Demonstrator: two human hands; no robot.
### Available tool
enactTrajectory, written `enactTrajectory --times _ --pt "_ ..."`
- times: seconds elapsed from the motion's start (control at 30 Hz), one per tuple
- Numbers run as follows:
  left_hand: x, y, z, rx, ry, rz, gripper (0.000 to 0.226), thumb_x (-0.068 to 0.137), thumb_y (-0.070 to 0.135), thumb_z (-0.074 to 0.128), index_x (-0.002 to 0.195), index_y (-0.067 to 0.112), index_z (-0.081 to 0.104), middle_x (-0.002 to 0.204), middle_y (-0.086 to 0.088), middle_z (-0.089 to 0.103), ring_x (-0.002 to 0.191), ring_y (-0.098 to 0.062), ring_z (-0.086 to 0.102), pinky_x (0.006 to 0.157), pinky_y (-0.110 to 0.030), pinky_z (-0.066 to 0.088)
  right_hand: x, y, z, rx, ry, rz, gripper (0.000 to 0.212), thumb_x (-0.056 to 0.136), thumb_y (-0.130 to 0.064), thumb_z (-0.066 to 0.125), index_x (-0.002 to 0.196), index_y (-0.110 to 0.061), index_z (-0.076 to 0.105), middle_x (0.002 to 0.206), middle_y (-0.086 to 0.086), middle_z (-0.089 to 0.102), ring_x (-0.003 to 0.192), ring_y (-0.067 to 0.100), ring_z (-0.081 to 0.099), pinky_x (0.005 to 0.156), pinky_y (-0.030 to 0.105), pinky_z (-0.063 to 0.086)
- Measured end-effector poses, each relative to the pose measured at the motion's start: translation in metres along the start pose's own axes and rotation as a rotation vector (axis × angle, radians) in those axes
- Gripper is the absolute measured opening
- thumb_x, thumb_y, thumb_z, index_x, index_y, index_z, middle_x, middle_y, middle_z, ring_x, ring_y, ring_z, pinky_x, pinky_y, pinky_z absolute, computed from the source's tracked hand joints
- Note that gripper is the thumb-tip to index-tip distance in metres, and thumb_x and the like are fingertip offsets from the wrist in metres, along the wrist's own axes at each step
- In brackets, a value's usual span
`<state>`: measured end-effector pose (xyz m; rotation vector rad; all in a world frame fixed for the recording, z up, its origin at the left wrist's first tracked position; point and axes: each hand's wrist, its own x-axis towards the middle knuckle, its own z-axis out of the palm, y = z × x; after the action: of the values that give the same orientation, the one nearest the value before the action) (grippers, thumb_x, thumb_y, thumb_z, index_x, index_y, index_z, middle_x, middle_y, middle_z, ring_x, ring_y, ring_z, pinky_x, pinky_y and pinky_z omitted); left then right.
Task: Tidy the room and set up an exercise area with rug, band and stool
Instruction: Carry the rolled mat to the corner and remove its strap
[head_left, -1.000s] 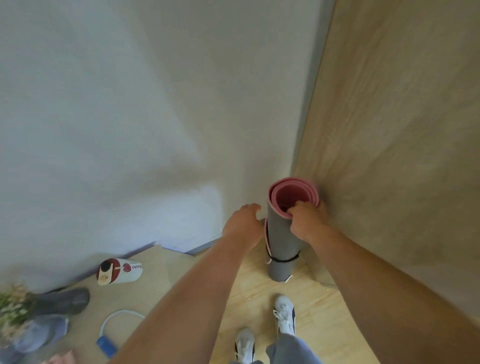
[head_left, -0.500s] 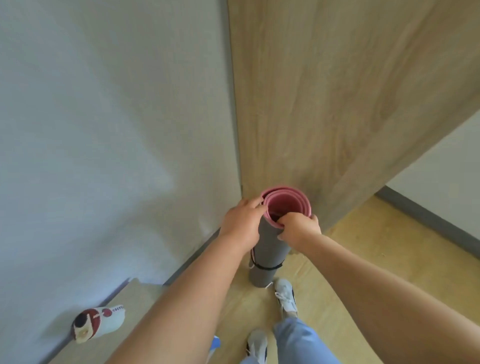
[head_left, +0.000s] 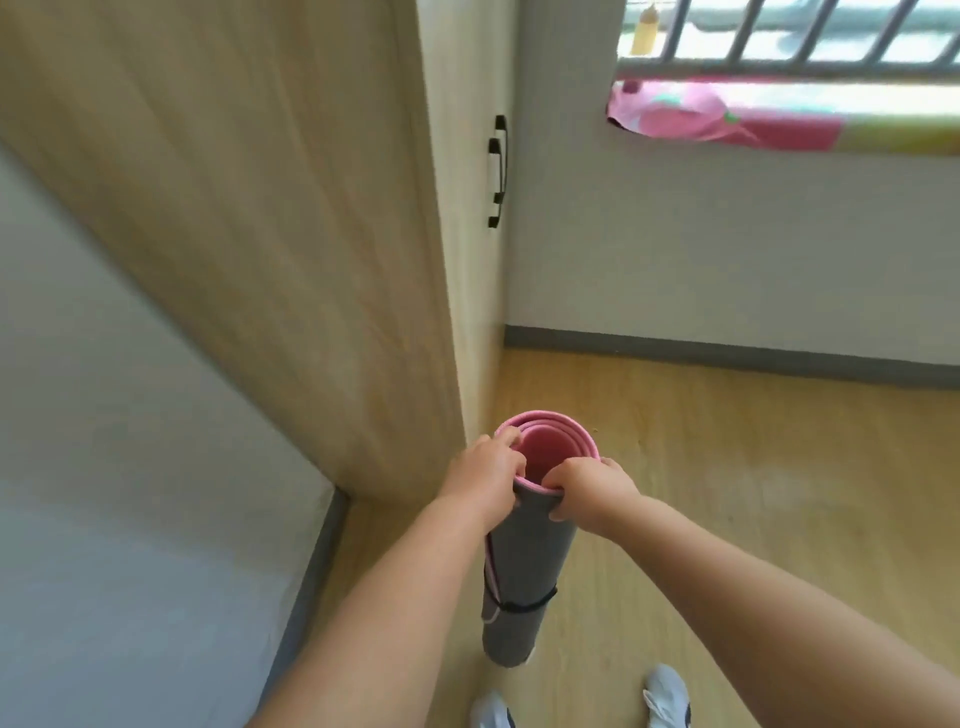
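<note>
Rug (head_left: 527, 566) rolled upright, fingers (head_left: 560, 474) partly hidden inside

The rug (head_left: 530, 561) is standing upright in the lower centre of the frame, rolled into a tube, grey outside and pink inside. A black strap (head_left: 524, 606) is circling it near the bottom. The left hand (head_left: 485, 478) and right hand (head_left: 592, 486) are gripping its top rim, and its base is possibly resting on the floor (head_left: 727, 467).

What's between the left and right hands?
The open pink top end of the upright rolled mat; left hand and right hand each grip its rim. Shown in the head view.
</note>
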<state>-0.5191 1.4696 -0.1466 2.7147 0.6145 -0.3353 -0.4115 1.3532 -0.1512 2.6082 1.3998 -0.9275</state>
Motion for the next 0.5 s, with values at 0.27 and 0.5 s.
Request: enactTrajectory --times 0.27,0.5 --pt "0.067 0.207 0.023 0.081 -0.021 0.278 0.012 0.083 0.02 0.066 0.083 0.026 0.056 0.098 -0.001 0.056 0.084 -0.019 0.053 0.069 -0.026 0.043 -0.095 0.194 -0.01 0.22 0.032 0.222 0.015 0.084 -0.023 0.065 0.097 -0.03 0.069 0.097 -0.007 0.069 0.094 0.02 0.062 0.082 0.034 0.05" --pt "0.115 0.396 0.058 0.153 -0.041 0.476 0.02 0.08 0.022 0.071 0.097 0.027 0.064 0.101 0.002 0.06 0.085 -0.018 0.054 0.069 -0.026 0.045 -0.179 0.371 -0.009 0.389 0.1 0.34 0.03 0.078 -0.019 0.067 0.104 -0.033 0.068 0.1 -0.01 0.067 0.094 0.016 0.06 0.081 0.033 0.053"
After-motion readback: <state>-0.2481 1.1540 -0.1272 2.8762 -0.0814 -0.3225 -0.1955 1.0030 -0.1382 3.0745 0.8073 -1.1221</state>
